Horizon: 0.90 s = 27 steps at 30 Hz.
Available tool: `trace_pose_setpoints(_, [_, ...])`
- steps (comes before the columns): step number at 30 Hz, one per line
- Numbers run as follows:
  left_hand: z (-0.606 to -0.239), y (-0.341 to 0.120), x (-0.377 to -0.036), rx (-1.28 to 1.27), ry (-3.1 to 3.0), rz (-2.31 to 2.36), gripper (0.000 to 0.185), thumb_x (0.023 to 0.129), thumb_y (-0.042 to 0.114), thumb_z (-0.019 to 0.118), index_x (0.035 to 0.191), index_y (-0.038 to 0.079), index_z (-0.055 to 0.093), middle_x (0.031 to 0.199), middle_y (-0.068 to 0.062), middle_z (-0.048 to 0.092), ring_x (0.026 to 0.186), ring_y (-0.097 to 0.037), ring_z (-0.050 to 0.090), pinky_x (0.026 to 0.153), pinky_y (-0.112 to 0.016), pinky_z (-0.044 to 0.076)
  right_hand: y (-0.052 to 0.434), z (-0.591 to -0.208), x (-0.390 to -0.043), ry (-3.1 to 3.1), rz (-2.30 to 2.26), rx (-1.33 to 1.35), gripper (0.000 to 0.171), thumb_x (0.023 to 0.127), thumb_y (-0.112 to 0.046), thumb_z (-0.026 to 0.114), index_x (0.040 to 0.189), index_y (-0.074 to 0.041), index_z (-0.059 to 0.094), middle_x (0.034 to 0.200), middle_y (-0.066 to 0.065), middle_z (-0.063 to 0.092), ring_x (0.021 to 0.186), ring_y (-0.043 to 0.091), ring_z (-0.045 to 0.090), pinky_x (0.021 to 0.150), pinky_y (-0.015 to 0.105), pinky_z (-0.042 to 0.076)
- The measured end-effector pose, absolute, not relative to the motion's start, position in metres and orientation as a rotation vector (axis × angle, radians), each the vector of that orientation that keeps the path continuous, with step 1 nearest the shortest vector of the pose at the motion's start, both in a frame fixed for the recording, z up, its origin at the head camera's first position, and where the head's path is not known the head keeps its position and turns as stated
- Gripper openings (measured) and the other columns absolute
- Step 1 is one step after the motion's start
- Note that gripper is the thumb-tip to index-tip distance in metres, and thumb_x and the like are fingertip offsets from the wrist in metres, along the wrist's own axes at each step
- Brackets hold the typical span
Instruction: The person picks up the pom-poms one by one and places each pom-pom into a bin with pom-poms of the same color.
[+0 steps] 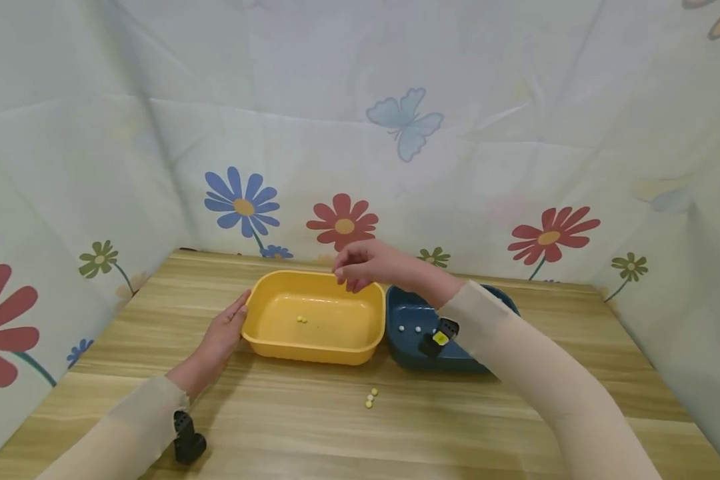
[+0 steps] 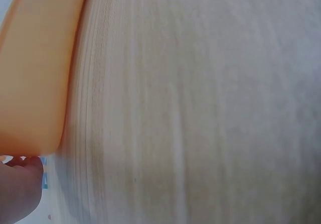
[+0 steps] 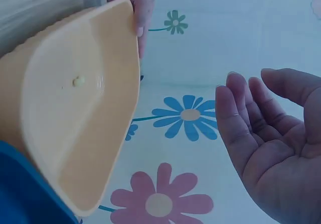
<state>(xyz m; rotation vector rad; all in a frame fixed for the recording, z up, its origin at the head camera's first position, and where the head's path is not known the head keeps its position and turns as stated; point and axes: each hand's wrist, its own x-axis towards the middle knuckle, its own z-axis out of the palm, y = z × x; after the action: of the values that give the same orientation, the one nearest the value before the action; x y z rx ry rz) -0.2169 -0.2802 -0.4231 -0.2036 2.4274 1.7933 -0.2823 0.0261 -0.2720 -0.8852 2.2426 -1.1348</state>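
Left hand (image 1: 222,333) rests flat against the yellow tub (image 1: 314,317); right hand (image 1: 366,263) hovers relaxed, empty, its sleeve hiding part of the blue tub (image 1: 408,327).

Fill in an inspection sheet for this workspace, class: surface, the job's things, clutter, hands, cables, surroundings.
Surface: wooden table.
Job's things: yellow tub with yellow beads inside; blue tub touching it, holding white beads.
Clutter: three loose beads on the table in front of the tubs.
Hands: left hand rests on the yellow tub's side; right hand hovers over its far rim, palm empty.
Cables: nothing seen.
Surroundings: flowered cloth on three sides.
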Motion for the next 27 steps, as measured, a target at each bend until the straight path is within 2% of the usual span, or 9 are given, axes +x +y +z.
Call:
trace_pose_setpoints(2, [-0.423, -0.281, -0.216, -0.199, 2.427, 1.791, 0.055, 0.114, 0.026, 0.023, 0.165, 0.013, 0.007, 0.173, -0.014, 0.000, 0.161, -0.038, 0.006, 0.130, -0.054, 0.021, 0.035, -0.272, -0.275, 2.248, -1.148, -0.898, 0.020, 0.102, -0.014, 0.062, 0.117, -0.001, 0.065, 0.102, 0.012, 0.071, 0.089, 0.023, 0.069, 0.085, 0.028, 0.064])
trace_pose_setpoints(5, [-0.423, -0.281, -0.216, -0.193, 2.423, 1.789, 0.055, 0.114, 0.026, 0.023, 0.165, 0.014, 0.006, 0.173, -0.014, 0.000, 0.161, -0.038, 0.006, 0.131, -0.054, 0.020, 0.046, -0.277, -0.264, 2.239, -1.166, -0.928, 0.022, 0.102, -0.013, 0.062, 0.118, 0.002, 0.064, 0.105, 0.020, 0.070, 0.094, 0.033, 0.070, 0.086, 0.029, 0.065])
trace_pose_setpoints(8, [-0.423, -0.281, -0.216, -0.191, 2.420, 1.779, 0.056, 0.114, 0.027, 0.022, 0.166, 0.014, 0.005, 0.173, -0.013, -0.001, 0.161, -0.037, 0.005, 0.131, -0.054, 0.019, 0.056, -0.285, -0.250, 2.234, -1.180, -0.924, 0.024, 0.101, -0.013, 0.063, 0.118, 0.004, 0.064, 0.109, 0.026, 0.068, 0.096, 0.039, 0.068, 0.088, 0.036, 0.065])
trace_pose_setpoints(12, [-0.424, -0.281, -0.217, -0.187, 2.417, 1.781, 0.056, 0.114, 0.028, 0.022, 0.166, 0.015, 0.005, 0.173, -0.013, -0.002, 0.161, -0.037, 0.004, 0.131, -0.054, 0.018, 0.066, -0.304, -0.232, 2.241, -1.200, -0.893, 0.021, 0.100, -0.013, 0.065, 0.115, 0.003, 0.065, 0.105, 0.026, 0.068, 0.085, 0.027, 0.068, 0.087, 0.046, 0.064])
trace_pose_setpoints(15, [-0.423, -0.281, -0.217, -0.193, 2.411, 1.786, 0.055, 0.114, 0.028, 0.022, 0.166, 0.016, 0.005, 0.173, -0.013, -0.002, 0.161, -0.038, 0.004, 0.131, -0.054, 0.019, 0.074, -0.320, -0.220, 2.245, -1.198, -0.875, 0.019, 0.100, -0.012, 0.065, 0.112, 0.003, 0.066, 0.100, 0.025, 0.068, 0.081, 0.022, 0.065, 0.080, 0.035, 0.064])
trace_pose_setpoints(19, [-0.421, -0.281, -0.216, -0.192, 2.409, 1.786, 0.055, 0.114, 0.028, 0.022, 0.165, 0.016, 0.005, 0.173, -0.013, -0.003, 0.161, -0.038, 0.004, 0.131, -0.054, 0.019, 0.082, -0.345, -0.208, 2.250, -1.155, -0.849, 0.020, 0.100, -0.011, 0.065, 0.111, 0.005, 0.067, 0.097, 0.026, 0.068, 0.077, 0.019, 0.062, 0.070, 0.020, 0.056])
trace_pose_setpoints(24, [-0.421, -0.280, -0.215, -0.198, 2.408, 1.790, 0.055, 0.114, 0.027, 0.022, 0.165, 0.016, 0.005, 0.173, -0.013, -0.003, 0.161, -0.038, 0.004, 0.131, -0.054, 0.019, 0.089, -0.373, -0.202, 2.272, -1.107, -0.861, 0.017, 0.098, -0.008, 0.065, 0.109, 0.005, 0.069, 0.098, 0.020, 0.072, 0.077, 0.003, 0.058, 0.072, 0.014, 0.053])
trace_pose_setpoints(27, [-0.421, -0.280, -0.215, -0.196, 2.406, 1.788, 0.055, 0.114, 0.028, 0.021, 0.165, 0.016, 0.004, 0.173, -0.013, -0.003, 0.161, -0.038, 0.004, 0.131, -0.054, 0.019, 0.092, -0.385, -0.199, 2.313, -1.087, -0.880, 0.015, 0.095, -0.006, 0.068, 0.106, 0.004, 0.071, 0.097, 0.014, 0.074, 0.080, -0.001, 0.056, 0.073, 0.013, 0.051])
